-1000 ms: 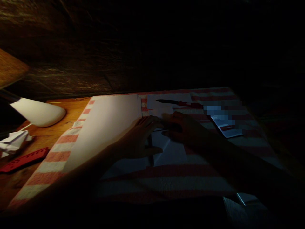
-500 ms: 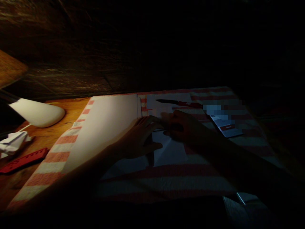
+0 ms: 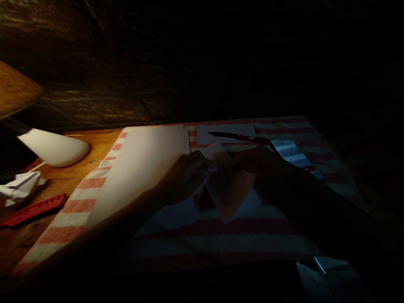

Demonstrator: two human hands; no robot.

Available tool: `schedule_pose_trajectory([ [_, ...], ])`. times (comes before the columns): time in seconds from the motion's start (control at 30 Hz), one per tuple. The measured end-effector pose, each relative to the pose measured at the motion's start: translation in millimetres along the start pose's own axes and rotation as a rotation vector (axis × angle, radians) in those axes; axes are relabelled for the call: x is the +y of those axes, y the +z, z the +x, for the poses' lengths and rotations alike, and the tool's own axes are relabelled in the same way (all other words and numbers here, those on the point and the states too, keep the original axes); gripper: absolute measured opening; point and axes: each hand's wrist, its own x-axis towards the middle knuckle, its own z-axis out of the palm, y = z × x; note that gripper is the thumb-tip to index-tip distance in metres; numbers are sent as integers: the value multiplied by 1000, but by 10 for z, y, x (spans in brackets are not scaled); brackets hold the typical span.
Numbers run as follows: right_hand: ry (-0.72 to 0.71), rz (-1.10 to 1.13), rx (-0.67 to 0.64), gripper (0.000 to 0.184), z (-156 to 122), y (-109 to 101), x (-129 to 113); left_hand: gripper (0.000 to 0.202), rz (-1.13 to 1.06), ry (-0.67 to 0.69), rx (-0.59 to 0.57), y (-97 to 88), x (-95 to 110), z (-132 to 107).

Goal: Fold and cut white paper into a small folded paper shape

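Observation:
In dim light both my hands hold a folded sheet of paper a little above a red-and-white striped cloth. My left hand pinches the sheet's left edge with closed fingers. My right hand grips its upper right part; the fingers are dark and partly hidden. The paper is blurred by motion and tilts up off the cloth. A large white sheet lies flat just left of my hands.
Red-handled scissors lie on the cloth beyond my hands, with a printed card to their right. On the wooden table at left are a white lamp base, crumpled white paper and a red ruler.
The paper lay flat under both hands before; now it is lifted and tilted, and both hands have closed on its edges. The view has shifted slightly.

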Motion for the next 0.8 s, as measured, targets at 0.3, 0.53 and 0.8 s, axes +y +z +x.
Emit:
schedule_pose_trajectory([
  [0.3,9,129,-116,21,-12,-78,-24,54,97,-255,131,87,-191,-29],
  [0.53,104,190,40,34,27,19,61,42,-206,-155,394,58,-181,32],
  [0.8,65,169,173,28,59,61,80,41,-441,-259,456,82,-185,79],
])
